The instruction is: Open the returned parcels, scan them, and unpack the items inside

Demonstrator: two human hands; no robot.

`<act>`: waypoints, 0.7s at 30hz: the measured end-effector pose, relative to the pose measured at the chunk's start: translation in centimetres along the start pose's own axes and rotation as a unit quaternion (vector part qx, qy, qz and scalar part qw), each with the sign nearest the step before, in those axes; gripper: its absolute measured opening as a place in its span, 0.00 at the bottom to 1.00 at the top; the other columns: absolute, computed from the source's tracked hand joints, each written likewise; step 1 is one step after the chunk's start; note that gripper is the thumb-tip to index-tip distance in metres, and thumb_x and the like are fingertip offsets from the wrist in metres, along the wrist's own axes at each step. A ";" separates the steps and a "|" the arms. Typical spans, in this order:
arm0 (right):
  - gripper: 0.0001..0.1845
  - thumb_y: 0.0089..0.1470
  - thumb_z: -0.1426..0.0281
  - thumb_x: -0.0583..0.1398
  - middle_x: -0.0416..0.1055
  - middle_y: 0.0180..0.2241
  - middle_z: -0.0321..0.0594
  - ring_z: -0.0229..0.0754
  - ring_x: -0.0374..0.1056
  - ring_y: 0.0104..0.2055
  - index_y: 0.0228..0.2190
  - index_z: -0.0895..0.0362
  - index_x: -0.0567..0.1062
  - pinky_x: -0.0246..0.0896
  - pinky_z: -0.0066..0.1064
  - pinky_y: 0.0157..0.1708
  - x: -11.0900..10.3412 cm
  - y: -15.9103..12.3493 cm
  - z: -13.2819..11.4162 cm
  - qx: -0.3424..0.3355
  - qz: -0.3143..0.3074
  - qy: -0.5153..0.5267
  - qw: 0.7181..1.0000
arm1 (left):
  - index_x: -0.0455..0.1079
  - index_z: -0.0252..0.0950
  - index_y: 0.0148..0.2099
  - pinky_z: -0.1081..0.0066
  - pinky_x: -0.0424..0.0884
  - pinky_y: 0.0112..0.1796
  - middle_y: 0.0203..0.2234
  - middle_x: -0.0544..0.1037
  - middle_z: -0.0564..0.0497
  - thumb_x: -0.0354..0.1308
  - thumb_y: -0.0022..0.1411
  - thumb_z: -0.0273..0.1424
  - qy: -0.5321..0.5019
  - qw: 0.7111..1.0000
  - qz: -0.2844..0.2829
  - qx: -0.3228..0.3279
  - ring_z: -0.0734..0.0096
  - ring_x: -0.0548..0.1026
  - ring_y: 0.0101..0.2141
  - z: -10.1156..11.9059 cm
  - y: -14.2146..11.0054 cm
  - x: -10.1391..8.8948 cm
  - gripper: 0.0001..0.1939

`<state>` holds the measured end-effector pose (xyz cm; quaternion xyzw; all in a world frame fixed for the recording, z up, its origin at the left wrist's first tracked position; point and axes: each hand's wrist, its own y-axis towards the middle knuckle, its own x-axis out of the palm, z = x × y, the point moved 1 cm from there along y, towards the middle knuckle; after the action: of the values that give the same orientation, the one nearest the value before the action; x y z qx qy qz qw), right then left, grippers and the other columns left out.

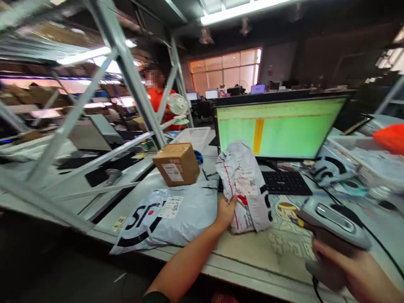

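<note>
My left hand point(226, 212) is closed on the left edge of a grey-white plastic mailer bag point(249, 206), which it holds upright above the desk in front of the keyboard. A printed label and red marks show on this bag. On the right, my right hand point(353, 265) is wrapped round the handle of a grey barcode scanner point(334, 227), whose head points left toward the bag. Left of my left hand lies a larger grey mailer bag point(186, 212) with a white label. Behind it sits a brown cardboard box point(176, 164) with a barcode label.
A monitor point(284, 126) with a green spreadsheet stands behind the keyboard point(287, 183). More bags and a white bin point(350, 147) crowd the right side. Metal shelf posts point(126, 67) rise at left. Beyond them a person in orange point(156, 99) stands near a fan point(177, 104).
</note>
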<state>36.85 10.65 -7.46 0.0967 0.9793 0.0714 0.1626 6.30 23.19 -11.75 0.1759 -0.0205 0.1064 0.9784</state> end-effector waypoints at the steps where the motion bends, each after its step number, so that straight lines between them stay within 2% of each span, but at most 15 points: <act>1: 0.24 0.40 0.49 0.70 0.76 0.26 0.43 0.49 0.71 0.28 0.24 0.58 0.79 0.72 0.37 0.27 0.1 -0.3 -0.2 0.029 -0.013 -0.002 1.000 | 0.78 0.32 0.43 0.50 0.69 0.59 0.45 0.83 0.37 0.65 0.55 0.52 -0.001 1.000 -0.001 -0.004 0.46 0.77 0.54 -0.2 -0.2 0.0 0.27; 3: 0.22 0.41 0.50 0.69 0.74 0.24 0.42 0.46 0.69 0.27 0.22 0.57 0.77 0.71 0.36 0.27 0.4 -0.8 -1.3 0.059 -0.029 0.001 0.998 | 0.77 0.33 0.45 0.51 0.67 0.60 0.47 0.82 0.37 0.65 0.56 0.54 0.003 1.000 0.001 -0.004 0.47 0.75 0.57 -0.5 -0.4 0.1 0.28; 7: 0.18 0.42 0.55 0.68 0.71 0.22 0.38 0.43 0.66 0.27 0.24 0.56 0.74 0.66 0.35 0.29 1.5 -1.3 -3.9 0.034 -0.018 0.021 0.999 | 0.78 0.34 0.46 0.53 0.69 0.59 0.46 0.83 0.38 0.62 0.57 0.57 0.038 0.998 0.022 0.045 0.48 0.76 0.55 -0.7 -0.8 0.1 0.31; 10: 0.17 0.43 0.56 0.66 0.69 0.20 0.37 0.41 0.64 0.26 0.24 0.56 0.73 0.64 0.35 0.30 2.2 -1.2 -4.7 0.035 -0.050 0.027 0.998 | 0.78 0.34 0.47 0.53 0.71 0.57 0.45 0.83 0.38 0.60 0.58 0.59 0.054 0.997 0.014 0.060 0.49 0.78 0.53 -0.6 -1.1 0.2 0.33; 13: 0.17 0.44 0.56 0.66 0.69 0.21 0.37 0.41 0.63 0.26 0.25 0.57 0.73 0.62 0.35 0.30 2.5 -1.1 -4.7 0.043 -0.067 0.030 0.996 | 0.78 0.34 0.45 0.53 0.72 0.56 0.43 0.83 0.38 0.60 0.56 0.61 0.060 0.997 0.011 0.048 0.48 0.79 0.51 -0.5 -1.3 0.2 0.34; 17: 0.18 0.44 0.54 0.66 0.70 0.21 0.37 0.42 0.64 0.26 0.24 0.56 0.73 0.62 0.35 0.30 2.0 -1.4 -4.3 0.046 -0.056 0.024 0.997 | 0.78 0.33 0.43 0.52 0.71 0.56 0.41 0.83 0.37 0.61 0.54 0.62 0.061 0.998 0.006 0.027 0.46 0.79 0.50 -0.3 -1.3 0.2 0.35; 19: 0.19 0.45 0.53 0.66 0.70 0.21 0.38 0.43 0.65 0.26 0.22 0.56 0.72 0.63 0.35 0.30 0.8 -1.6 -3.2 0.054 -0.044 0.013 0.997 | 0.77 0.33 0.44 0.53 0.70 0.57 0.43 0.83 0.37 0.62 0.55 0.59 0.050 0.999 -0.006 0.017 0.47 0.78 0.53 -0.2 -1.2 0.1 0.33; 21: 0.21 0.45 0.50 0.66 0.70 0.21 0.39 0.44 0.66 0.26 0.20 0.55 0.72 0.64 0.36 0.30 -1.2 -1.6 -1.2 0.064 -0.017 0.000 0.998 | 0.77 0.33 0.46 0.55 0.67 0.60 0.46 0.82 0.38 0.63 0.56 0.56 0.028 0.999 -0.016 0.006 0.49 0.76 0.56 -0.2 -1.1 0.0 0.30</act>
<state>37.29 8.72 -6.21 0.0907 0.9834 0.0056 0.1573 6.56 22.28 -12.28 0.1795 0.0101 0.0958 0.9790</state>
